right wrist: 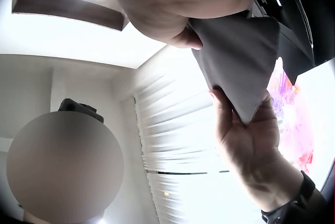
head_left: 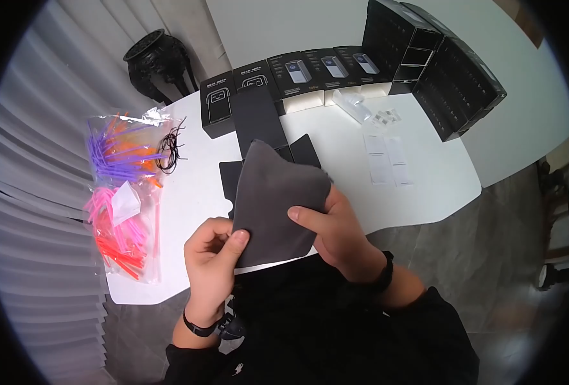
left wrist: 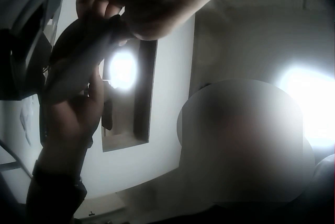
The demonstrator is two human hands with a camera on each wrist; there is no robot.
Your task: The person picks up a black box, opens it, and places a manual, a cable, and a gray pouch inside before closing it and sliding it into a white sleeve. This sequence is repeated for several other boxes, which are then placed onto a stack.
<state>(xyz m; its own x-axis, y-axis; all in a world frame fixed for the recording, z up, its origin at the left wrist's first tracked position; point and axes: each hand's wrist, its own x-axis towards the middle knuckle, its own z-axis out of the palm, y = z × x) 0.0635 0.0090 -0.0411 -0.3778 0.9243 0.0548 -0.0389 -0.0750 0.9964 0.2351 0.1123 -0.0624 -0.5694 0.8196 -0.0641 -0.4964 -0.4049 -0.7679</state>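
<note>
A dark grey cloth-like piece (head_left: 273,199) is held up in both hands in the head view, over the table's near edge. My left hand (head_left: 212,260) pinches its lower left corner, thumb on top. My right hand (head_left: 339,234) grips its right side, thumb flat on the front and the other fingers hidden behind. Behind the piece stands an open black box (head_left: 259,119), partly covered by it. In the right wrist view the grey piece (right wrist: 238,56) hangs between my right hand (right wrist: 183,4) and my left hand (right wrist: 251,151).
Black boxes (head_left: 297,74) line the table's back, with taller stacked ones (head_left: 458,86) at the right. Bags of purple and orange sticks (head_left: 124,151) and pink and red sticks (head_left: 121,237) lie left, beside black cords (head_left: 170,149). Clear packaging (head_left: 352,106) and white slips (head_left: 387,159) lie right.
</note>
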